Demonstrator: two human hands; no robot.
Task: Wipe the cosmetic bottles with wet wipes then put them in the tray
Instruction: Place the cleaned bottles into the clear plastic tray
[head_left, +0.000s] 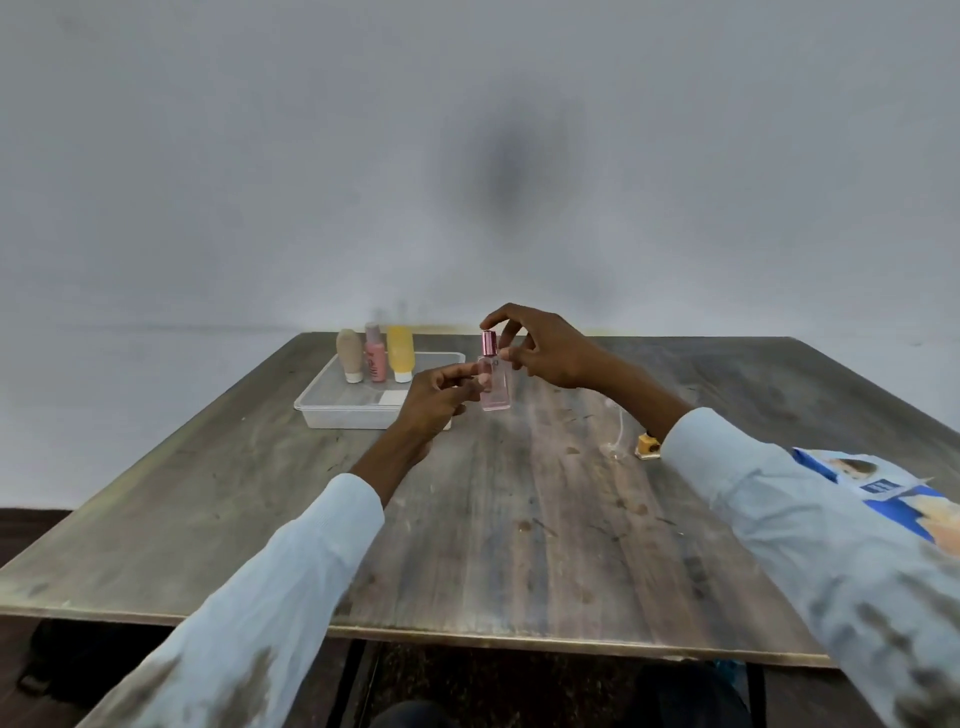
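Pink bottle (494, 382) upright, pinched by both hands: left (437, 399) on body, right (540, 349) on cap | tray (332, 410) near surface's far-left corner holds three bottles (375, 359) | labels unreadable

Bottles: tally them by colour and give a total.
Beige: 1
Pink: 2, one in the tray, one clear pink held by both hands
Yellow: 1
Total: 4

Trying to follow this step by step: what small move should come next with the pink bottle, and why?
Probably carry the pink bottle left and stand it in the tray. Both the left hand and right hand hold it above the table, no wipe shows in either, and three bottles already stand in the tray's far end.
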